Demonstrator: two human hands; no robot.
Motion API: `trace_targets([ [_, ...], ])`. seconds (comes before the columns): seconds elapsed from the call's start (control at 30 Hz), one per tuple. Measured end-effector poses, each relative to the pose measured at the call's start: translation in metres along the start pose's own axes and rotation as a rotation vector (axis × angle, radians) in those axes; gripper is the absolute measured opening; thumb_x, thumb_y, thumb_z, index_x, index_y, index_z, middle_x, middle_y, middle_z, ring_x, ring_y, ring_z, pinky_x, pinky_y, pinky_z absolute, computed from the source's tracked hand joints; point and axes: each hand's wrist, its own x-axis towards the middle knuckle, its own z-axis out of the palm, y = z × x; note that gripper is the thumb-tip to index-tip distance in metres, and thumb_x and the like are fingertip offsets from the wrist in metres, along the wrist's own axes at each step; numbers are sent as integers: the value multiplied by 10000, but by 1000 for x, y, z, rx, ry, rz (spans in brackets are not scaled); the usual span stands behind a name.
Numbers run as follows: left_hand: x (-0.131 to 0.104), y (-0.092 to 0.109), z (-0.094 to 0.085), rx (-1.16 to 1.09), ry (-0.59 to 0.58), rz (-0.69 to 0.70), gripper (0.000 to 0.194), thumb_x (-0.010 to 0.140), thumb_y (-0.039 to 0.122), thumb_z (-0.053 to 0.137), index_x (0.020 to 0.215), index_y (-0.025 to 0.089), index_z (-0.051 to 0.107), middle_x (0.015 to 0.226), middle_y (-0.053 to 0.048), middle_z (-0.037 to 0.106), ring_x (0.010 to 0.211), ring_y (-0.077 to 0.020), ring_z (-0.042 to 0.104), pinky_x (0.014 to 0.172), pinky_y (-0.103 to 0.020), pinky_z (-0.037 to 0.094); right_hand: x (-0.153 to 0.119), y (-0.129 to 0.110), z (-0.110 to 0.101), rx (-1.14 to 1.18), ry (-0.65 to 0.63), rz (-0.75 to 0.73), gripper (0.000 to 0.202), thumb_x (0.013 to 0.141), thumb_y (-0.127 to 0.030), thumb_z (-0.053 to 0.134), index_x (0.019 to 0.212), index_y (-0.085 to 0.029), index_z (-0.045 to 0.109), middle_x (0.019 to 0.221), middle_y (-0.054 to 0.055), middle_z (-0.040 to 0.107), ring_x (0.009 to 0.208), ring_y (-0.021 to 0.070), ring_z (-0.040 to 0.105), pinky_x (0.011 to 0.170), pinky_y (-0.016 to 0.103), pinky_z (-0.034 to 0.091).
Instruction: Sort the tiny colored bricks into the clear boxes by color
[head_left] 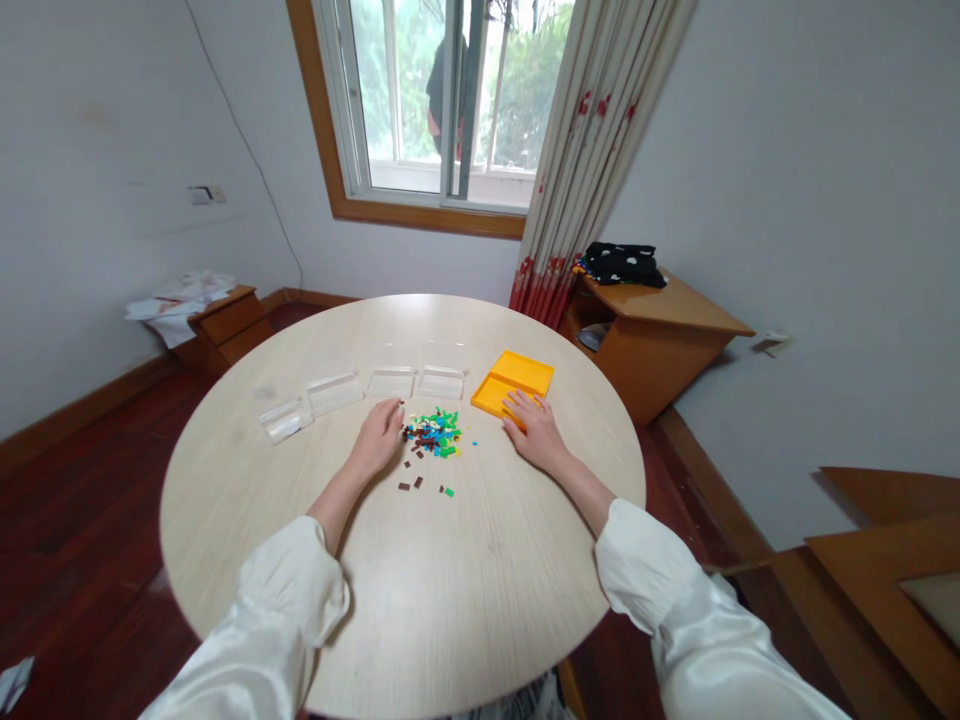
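A loose pile of small toy building bricks (433, 434) in brown, green, blue and yellow lies mid-table. Against its left side rests my left hand (379, 437), fingers curled and close together. A tiny brown bit shows by its fingertips, but whether they grip anything is hidden. My right hand (534, 432) lies with fingers spread over the near right part of an opened yellow plastic case (527, 370), touching it. A few brown bricks (418, 482) and a green brick (449, 492) are scattered nearer to me.
Clear plastic boxes stand in an arc behind the pile, among them a left box (285, 421) and a right box (441, 382). All this is on a round pale table (465, 600). A wooden cabinet (660, 340) stands beyond right; a person (442, 95) is outside the window.
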Motion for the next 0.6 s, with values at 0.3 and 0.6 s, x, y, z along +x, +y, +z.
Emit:
trace_targets([
  [0.3, -1, 5, 14, 243, -242, 156, 557, 901, 463, 310, 1287, 86, 447, 1348, -181, 476, 1286, -258, 396, 1109, -459, 237, 14, -80, 39, 162, -277, -24, 582, 946, -390, 284, 1397, -23, 319, 1474, 225, 275, 1403, 259, 207, 1124, 470, 265],
  [0.6, -7, 9, 9, 166, -151, 233, 435, 906, 376, 323, 1170, 109, 544, 1203, -158, 553, 1158, -230, 496, 1034, -414, 367, 21, -95, 51, 266, -290, -134, 481, 950, -289, 241, 1343, -91, 436, 1403, 164, 434, 1351, 204, 346, 1123, 432, 297],
])
